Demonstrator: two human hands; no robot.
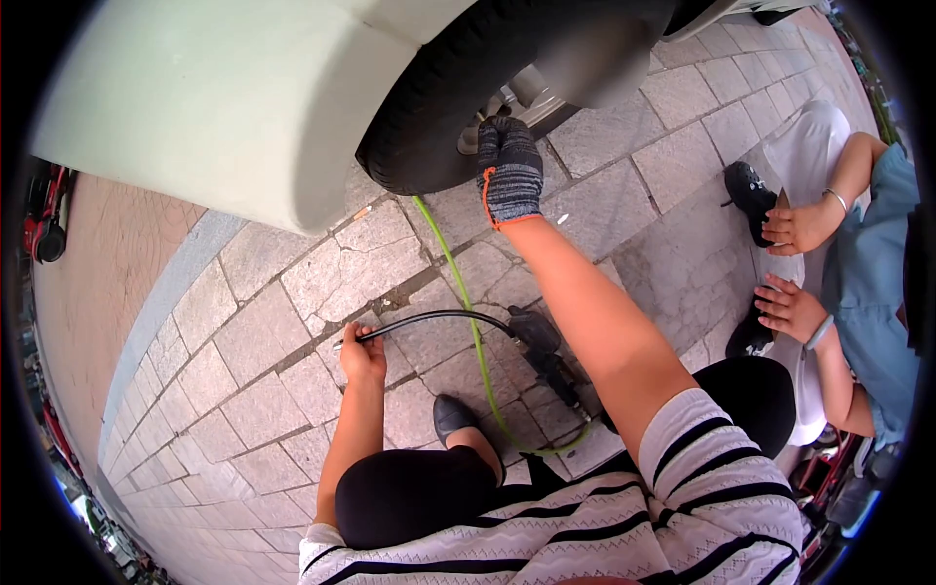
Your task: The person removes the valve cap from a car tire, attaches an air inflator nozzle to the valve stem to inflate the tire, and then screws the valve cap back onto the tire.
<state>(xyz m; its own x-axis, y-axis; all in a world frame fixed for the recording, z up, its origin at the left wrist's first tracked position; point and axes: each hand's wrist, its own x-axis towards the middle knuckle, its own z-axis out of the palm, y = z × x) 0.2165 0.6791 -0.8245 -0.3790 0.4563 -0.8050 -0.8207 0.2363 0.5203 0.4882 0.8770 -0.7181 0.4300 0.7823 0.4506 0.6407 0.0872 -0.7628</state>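
Note:
My left hand (363, 359), bare, grips the free end of a black rubber hose (429, 314) over the paving. That hose runs to a black tyre inflator gun (542, 349) lying between my feet, partly behind my right forearm. My right hand (511, 171) wears a grey knit glove with an orange cuff. Its fingers are curled in at the wheel rim (470, 139), close to the spokes; what they pinch is hidden. Around the rim is a black tyre (419, 132). A green air hose (453, 263) goes from beside the tyre to the inflator's lower end.
The pale car body (214, 97) overhangs the wheel at the upper left. On the right another person crouches, wearing a blue top (877, 283) and white trousers, hands over the knees. Stone paving (263, 390) covers the ground. Red vehicles (44, 214) show at the left edge.

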